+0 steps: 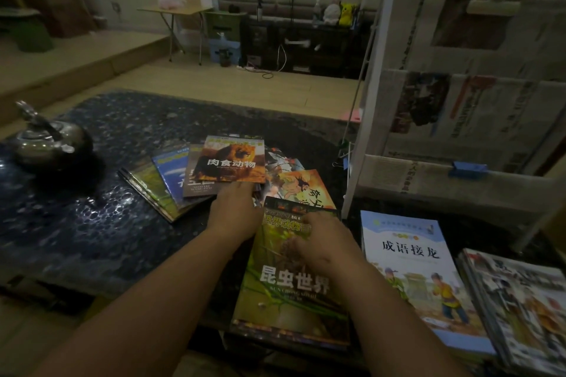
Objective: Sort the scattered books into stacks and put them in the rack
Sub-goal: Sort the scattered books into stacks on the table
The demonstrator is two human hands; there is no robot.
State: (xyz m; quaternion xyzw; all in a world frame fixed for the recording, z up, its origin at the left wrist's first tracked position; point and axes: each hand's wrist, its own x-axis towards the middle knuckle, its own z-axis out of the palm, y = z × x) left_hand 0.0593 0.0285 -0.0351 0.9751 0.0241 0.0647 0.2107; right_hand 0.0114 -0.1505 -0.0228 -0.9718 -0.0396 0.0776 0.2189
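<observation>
1. The lion book (231, 159) lay on top of a loose pile at the middle of the frame, on the dark table (92, 223).
2. The left hand (234, 208) reached to that book's near edge. Its fingertips were hidden there, so I could not tell whether they grasped the book or only touched it.
3. Left of the lion book, a fan (159, 190) of overlapping books spread out toward the left of the frame.
4. Just right of the left hand, an orange book (301, 187) lay tilted, partly covered by the books around it.
5. Below it, at lower centre, sat a green book (288, 291) on a small stack at the table's near edge.
6. The right hand (324, 242) rested palm down on the green book's upper half, its fingers loosely bent onto the cover and released, grasping nothing that showed. The hand was blurred.
7. Just right of the green book lay a blue book (419, 278), and beside that, at lower right, another stack (520, 309).
8. The white rack (367, 119) stood at the right of the frame behind those books, with newspapers (459, 119) in its tiers.
9. A metal teapot (49, 141) stood on the table at the left, well apart from the books.
</observation>
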